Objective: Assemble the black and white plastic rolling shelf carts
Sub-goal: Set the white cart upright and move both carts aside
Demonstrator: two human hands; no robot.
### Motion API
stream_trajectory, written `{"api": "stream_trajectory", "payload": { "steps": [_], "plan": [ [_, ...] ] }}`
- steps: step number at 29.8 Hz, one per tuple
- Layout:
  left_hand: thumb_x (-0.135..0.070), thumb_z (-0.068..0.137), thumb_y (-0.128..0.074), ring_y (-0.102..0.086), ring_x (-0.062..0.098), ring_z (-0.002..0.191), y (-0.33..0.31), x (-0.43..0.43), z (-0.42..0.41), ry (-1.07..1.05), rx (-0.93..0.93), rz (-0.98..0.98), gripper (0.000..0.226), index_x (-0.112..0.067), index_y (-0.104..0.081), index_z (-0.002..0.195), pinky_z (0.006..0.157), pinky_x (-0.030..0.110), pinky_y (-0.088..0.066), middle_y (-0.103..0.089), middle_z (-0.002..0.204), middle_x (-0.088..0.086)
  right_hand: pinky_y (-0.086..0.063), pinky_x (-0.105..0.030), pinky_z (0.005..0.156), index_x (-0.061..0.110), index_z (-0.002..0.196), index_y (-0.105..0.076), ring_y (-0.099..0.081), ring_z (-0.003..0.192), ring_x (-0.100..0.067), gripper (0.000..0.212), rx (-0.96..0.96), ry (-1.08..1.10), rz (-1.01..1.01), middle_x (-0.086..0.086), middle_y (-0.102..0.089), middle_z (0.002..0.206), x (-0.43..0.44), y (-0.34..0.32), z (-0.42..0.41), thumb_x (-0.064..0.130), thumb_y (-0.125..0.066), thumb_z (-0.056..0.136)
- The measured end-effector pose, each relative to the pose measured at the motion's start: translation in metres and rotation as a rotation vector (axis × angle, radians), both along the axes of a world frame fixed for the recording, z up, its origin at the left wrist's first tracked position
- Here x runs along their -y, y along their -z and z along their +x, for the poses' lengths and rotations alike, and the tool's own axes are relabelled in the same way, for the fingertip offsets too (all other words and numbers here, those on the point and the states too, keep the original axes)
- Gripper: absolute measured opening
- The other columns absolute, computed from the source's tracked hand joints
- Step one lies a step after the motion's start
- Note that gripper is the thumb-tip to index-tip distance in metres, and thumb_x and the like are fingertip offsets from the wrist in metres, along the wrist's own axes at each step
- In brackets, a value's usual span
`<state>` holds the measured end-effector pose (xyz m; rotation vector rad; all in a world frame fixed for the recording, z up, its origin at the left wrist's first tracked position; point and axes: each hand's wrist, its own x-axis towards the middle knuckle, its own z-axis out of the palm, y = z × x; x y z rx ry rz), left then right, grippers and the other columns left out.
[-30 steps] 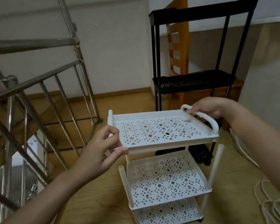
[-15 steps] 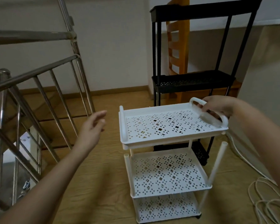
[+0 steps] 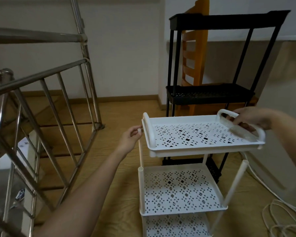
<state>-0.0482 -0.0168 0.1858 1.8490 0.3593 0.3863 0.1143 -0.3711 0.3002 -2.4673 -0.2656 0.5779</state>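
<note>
Right hand point(image 3: 251, 118) grips the right-end handle of the white perforated plastic top tray point(image 3: 195, 148). Left hand point(image 3: 128, 140) pinches the thin white pole point(image 3: 140, 151) tip just left of the tray. White middle shelf point(image 3: 183, 212) sits below the tray, black plastic cart point(image 3: 210, 94) behind it.

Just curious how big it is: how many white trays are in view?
3: top tray in the right hand, middle tray beneath it, bottom tray lowest, partly cropped.

White top tray point(image 3: 186, 149) sits tilted above white cart point(image 3: 178, 212) (front posts unseated), black cart point(image 3: 210, 94) behind.
</note>
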Motion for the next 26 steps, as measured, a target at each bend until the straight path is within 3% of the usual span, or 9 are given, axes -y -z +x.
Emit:
{"api": "stream_trajectory", "payload": {
  "steps": [2, 5, 7, 12, 20, 26],
  "plan": [
    [-0.015, 0.094, -0.055, -0.051, 0.015, 0.118, 0.001, 0.001, 0.002, -0.036, 0.018, -0.019, 0.022, -0.026, -0.058, 0.114, 0.097, 0.035, -0.045, -0.058, 0.120, 0.001, -0.048, -0.033, 0.057, 0.016, 0.112, -0.060, -0.057, 0.070, -0.025, 0.027, -0.007, 0.003, 0.010, -0.012, -0.060, 0.089, -0.001, 0.001, 0.000, 0.002, -0.056, 0.089],
    [-0.014, 0.093, -0.057, -0.056, 0.016, 0.113, 0.005, -0.002, 0.004, -0.061, 0.034, -0.032, 0.019, -0.028, -0.061, 0.105, 0.098, 0.038, -0.048, -0.062, 0.112, -0.002, -0.053, -0.045, 0.083, 0.017, 0.112, -0.060, -0.061, 0.099, -0.037, 0.028, 0.024, 0.005, -0.010, -0.016, -0.063, 0.106, -0.006, 0.004, -0.001, 0.002, -0.055, 0.089],
    [-0.014, 0.092, -0.058, -0.058, 0.015, 0.111, 0.007, -0.004, 0.005, -0.058, 0.043, -0.036, 0.021, -0.025, -0.063, 0.110, 0.098, 0.039, -0.048, -0.065, 0.113, -0.001, -0.050, -0.046, 0.089, 0.017, 0.112, -0.060, -0.060, 0.102, -0.037, 0.029, 0.064, -0.008, -0.050, -0.016, -0.063, 0.106, -0.013, 0.004, -0.003, 0.001, -0.055, 0.088],
    [-0.017, 0.091, -0.061, -0.060, 0.012, 0.109, 0.008, -0.008, 0.006, -0.061, 0.032, -0.066, 0.029, -0.018, -0.064, 0.120, 0.100, 0.038, -0.047, -0.066, 0.114, -0.003, -0.046, -0.040, 0.075, 0.013, 0.113, -0.059, -0.057, 0.086, -0.032, 0.037, 0.130, -0.010, -0.099, -0.019, -0.062, 0.103, -0.021, 0.006, -0.004, -0.007, -0.051, 0.083],
    [-0.015, 0.091, -0.059, -0.059, 0.014, 0.111, 0.009, -0.007, 0.006, -0.053, 0.024, -0.078, 0.033, -0.015, -0.062, 0.124, 0.100, 0.039, -0.048, -0.064, 0.120, -0.001, -0.053, -0.046, 0.085, 0.016, 0.114, -0.058, -0.061, 0.097, -0.036, 0.046, 0.057, 0.008, -0.036, -0.018, -0.062, 0.105, -0.016, 0.011, 0.003, -0.013, -0.053, 0.079],
    [-0.010, 0.093, -0.056, -0.060, 0.008, 0.107, 0.003, -0.003, 0.002, -0.034, 0.044, -0.080, 0.032, -0.013, -0.061, 0.124, 0.097, 0.029, -0.048, -0.064, 0.119, -0.004, -0.053, -0.047, 0.087, 0.017, 0.115, -0.058, -0.062, 0.098, -0.038, 0.048, 0.032, -0.013, -0.073, -0.019, -0.063, 0.106, -0.022, 0.008, 0.006, -0.013, -0.053, 0.078]
  ]
}}
